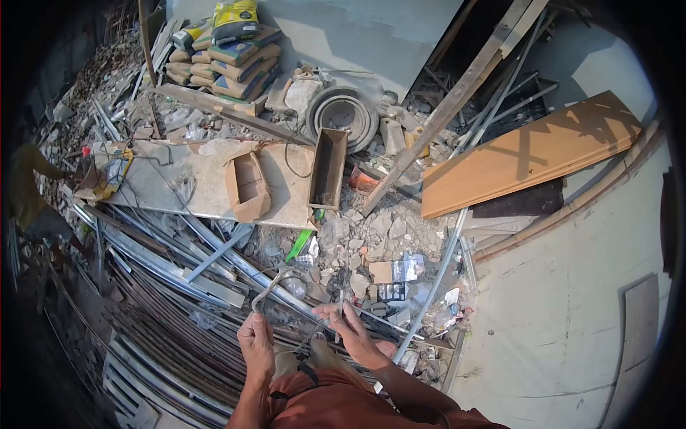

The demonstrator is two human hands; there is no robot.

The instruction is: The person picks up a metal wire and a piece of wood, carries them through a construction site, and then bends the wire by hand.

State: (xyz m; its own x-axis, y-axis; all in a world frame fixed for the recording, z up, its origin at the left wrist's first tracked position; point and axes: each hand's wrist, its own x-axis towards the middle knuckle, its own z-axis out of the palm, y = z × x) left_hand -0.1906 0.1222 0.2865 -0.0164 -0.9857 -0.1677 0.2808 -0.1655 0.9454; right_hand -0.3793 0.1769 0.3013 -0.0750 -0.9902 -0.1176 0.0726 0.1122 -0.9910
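In the lower middle of the head view, my left hand (256,343) is closed round the end of a thin grey cord (261,297), which curves up and over to the right. My right hand (348,330) is to the right of it, thumb and fingers raised around a thin strand; whether they pinch it is too small to make out. Below and between the hands, a dark strap or cord hangs in front of my clothes. Rubble and long metal bars lie beneath both hands.
A board (207,179) bears an open cardboard box (248,187) and a wooden trough (329,168). Stacked sacks (236,61) stand behind. An orange-brown panel (529,154) and a slanted timber (450,107) are at the right. Another person (32,186) is at the far left.
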